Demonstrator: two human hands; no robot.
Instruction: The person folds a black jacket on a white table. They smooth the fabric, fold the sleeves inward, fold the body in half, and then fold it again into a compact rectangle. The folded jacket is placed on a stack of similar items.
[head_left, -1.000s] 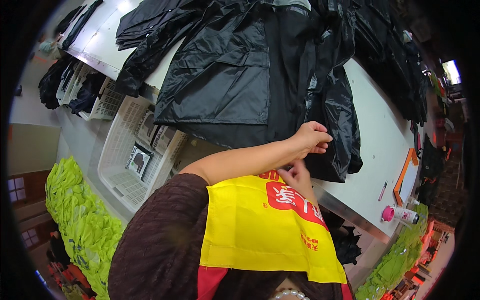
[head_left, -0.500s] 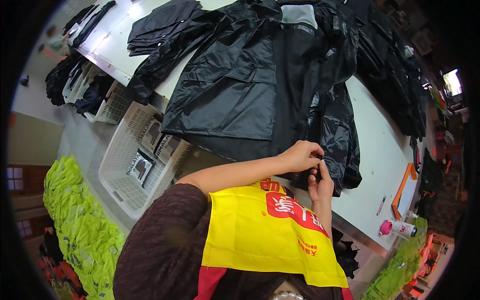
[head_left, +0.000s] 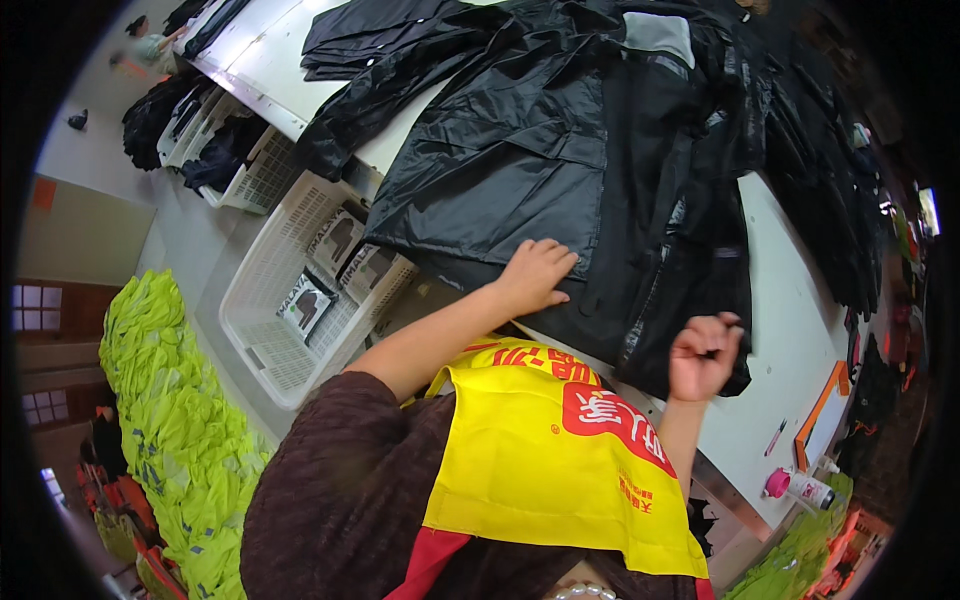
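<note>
A glossy black jacket [head_left: 500, 150] lies spread open on the white table, its lower edge towards me. My left hand [head_left: 537, 277] rests on its hem near the large pocket, palm down, with its fingers stretched out over the fabric. To the right, above the jacket's other front panel [head_left: 690, 300], my right hand [head_left: 705, 357] is raised with curled fingers. A small dark bit shows between those fingers, too small to name.
A white plastic basket [head_left: 255, 345] with printed packets stands left of the table [head_left: 770, 400]. Folded black garments [head_left: 375, 35] lie at the back; more hang over the right side. A bottle with a pink lid [head_left: 805, 488] and an orange-framed board [head_left: 825, 410] sit right. Yellow-green garments [head_left: 180, 420] are heaped left.
My hands were together at the jacket's lower edge, fingers pinched. They have parted: the left moved left onto the hem, the right moved right. The view has shifted slightly.
</note>
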